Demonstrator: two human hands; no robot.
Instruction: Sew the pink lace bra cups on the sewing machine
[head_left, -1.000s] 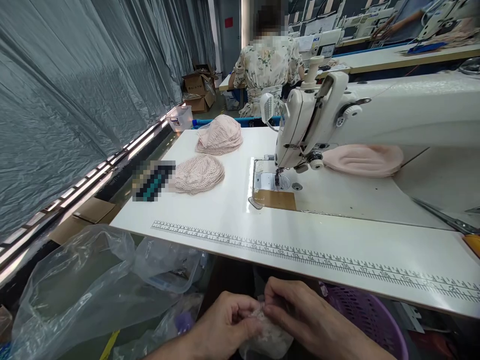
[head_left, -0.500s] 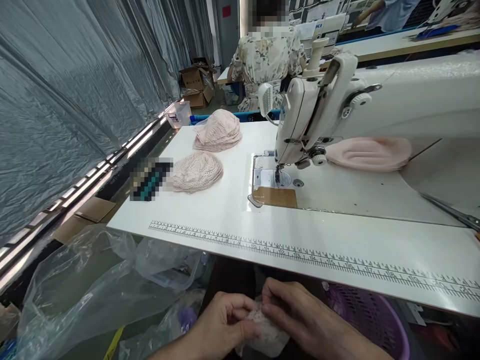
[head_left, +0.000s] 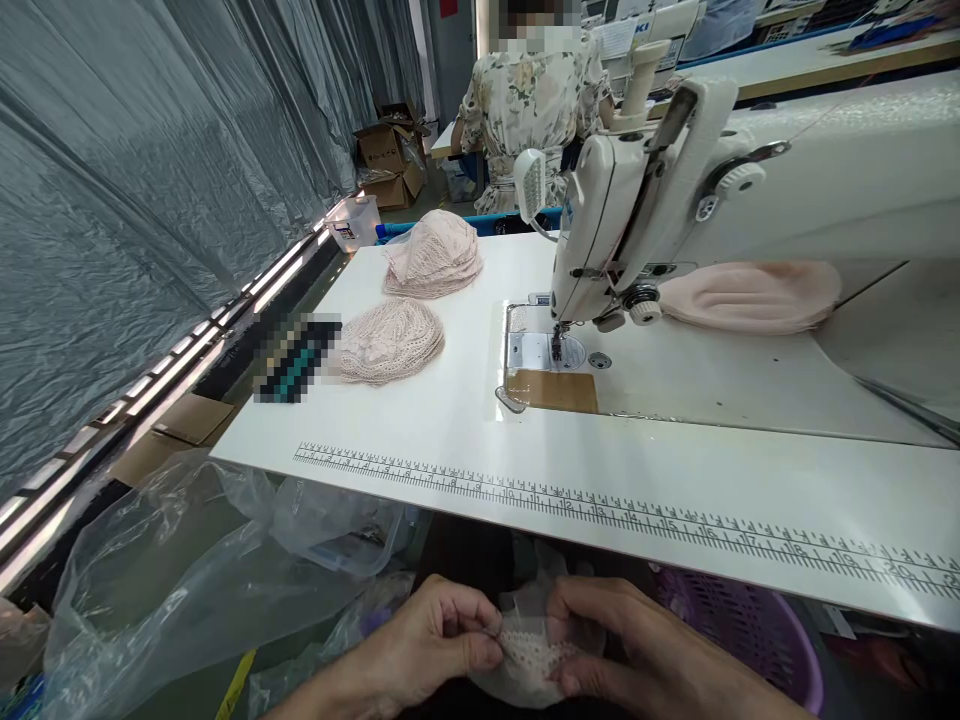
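Below the table's front edge, a pale pink piece of lace fabric (head_left: 525,655) with a sheer part is stretched between my two hands. My left hand (head_left: 442,640) pinches its left edge between thumb and forefinger. On the other side, my right hand (head_left: 615,630) has its fingers and thumb closed on the fabric. Part of the piece is hidden behind the right-hand fingers. Two stacks of similar lace pieces, a nearer stack (head_left: 394,340) and a farther stack (head_left: 435,255), lie on the white table (head_left: 375,425).
A white sewing machine (head_left: 600,220) stands on the table, with pink padded cups (head_left: 750,297) under its arm. A ruler scale (head_left: 600,510) runs along the front edge. Below are a purple basket (head_left: 806,650) and clear plastic bags (head_left: 150,580). A person (head_left: 525,110) sits ahead.
My right hand has shifted slightly right, and the lace is now spread more widely between my hands, showing more of its pattern. The view has tilted a little.
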